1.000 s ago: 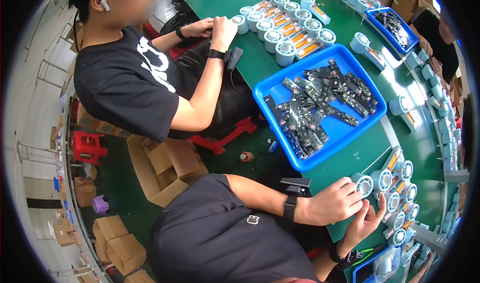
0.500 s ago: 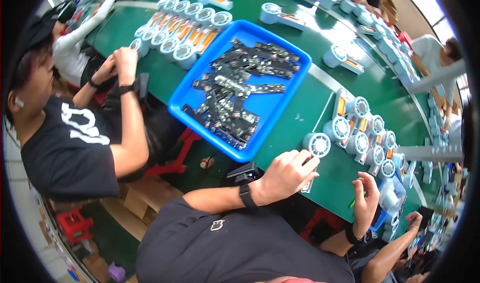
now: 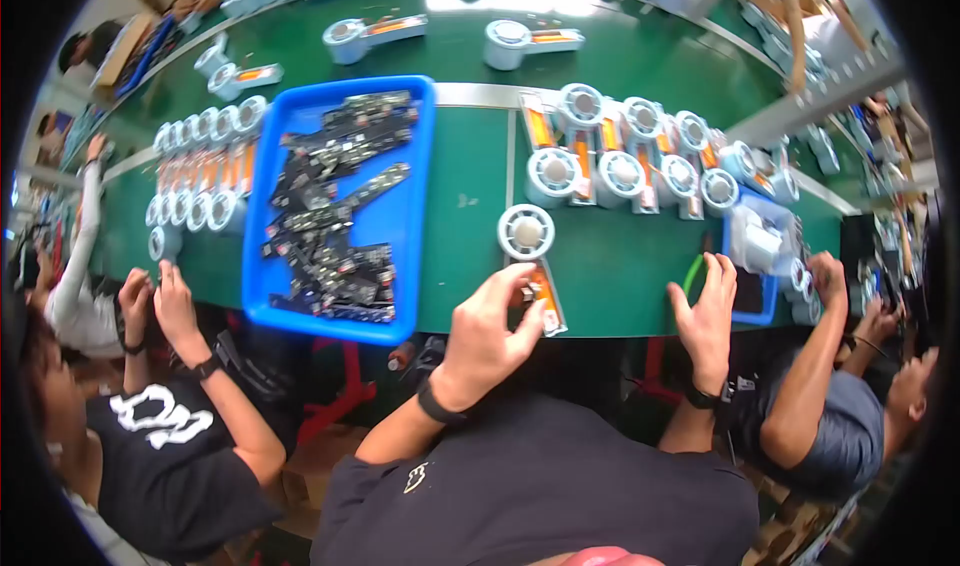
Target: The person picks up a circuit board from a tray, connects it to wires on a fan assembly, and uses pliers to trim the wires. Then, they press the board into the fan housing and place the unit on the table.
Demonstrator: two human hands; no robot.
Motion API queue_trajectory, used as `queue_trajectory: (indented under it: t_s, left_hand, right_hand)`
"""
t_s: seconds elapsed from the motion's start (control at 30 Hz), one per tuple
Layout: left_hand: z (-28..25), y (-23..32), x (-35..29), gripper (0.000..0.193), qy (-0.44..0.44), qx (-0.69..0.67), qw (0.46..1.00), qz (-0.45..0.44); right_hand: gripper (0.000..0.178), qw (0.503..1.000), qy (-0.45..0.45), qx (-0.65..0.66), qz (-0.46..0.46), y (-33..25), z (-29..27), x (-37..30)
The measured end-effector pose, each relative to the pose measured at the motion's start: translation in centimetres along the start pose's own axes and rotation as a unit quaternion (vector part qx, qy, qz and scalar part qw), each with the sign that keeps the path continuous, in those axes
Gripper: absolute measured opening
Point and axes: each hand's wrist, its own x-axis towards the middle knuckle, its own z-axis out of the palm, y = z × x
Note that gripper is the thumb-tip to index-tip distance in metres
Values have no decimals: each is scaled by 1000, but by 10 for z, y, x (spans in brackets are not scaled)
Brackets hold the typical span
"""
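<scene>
A light-blue handheld fan (image 3: 526, 232) lies face up on the green table in front of me, its opened handle showing an orange part (image 3: 543, 291) inside. My left hand (image 3: 490, 321) is curled at the upper handle, just below the round head, with thumb and fingers bent around it. A small dark bit shows between those fingers, too small to make out. Over the table's front edge, my right hand (image 3: 708, 311) is raised with its fingers apart and nothing in it. Beside its thumb is a thin, curved green thing (image 3: 692, 274).
Left of me stands a blue tray (image 3: 425, 216) heaped with black circuit boards (image 3: 340, 206). Rows of similar fans (image 3: 620, 173) lie at right, with more fans (image 3: 208, 124) beyond the tray. A clear bin (image 3: 758, 236) sits far right. Co-workers' hands (image 3: 165, 306) work on both sides.
My view has swung left-to-right and levelled, so the tray now appears further left. The left hand stays at the fan's handle, lower on it. My right hand remains raised with fingers apart.
</scene>
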Motion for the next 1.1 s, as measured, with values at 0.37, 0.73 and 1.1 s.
queue_trajectory:
  t_s: [0.37,0.73,1.1]
  left_hand:
    - [-62,-1,-65,35,35,-46,998,-12]
    - [-92,41,-113,34,31,-15,999,-7]
    - [-70,1,-73,29,28,-1,999,-27]
  right_hand:
    - [40,995,-37,69,65,-57,2,-48]
    - [33,982,103,22,-156,-55,-12,-119]
    - [43,995,56,55,-56,-40,11,-67]
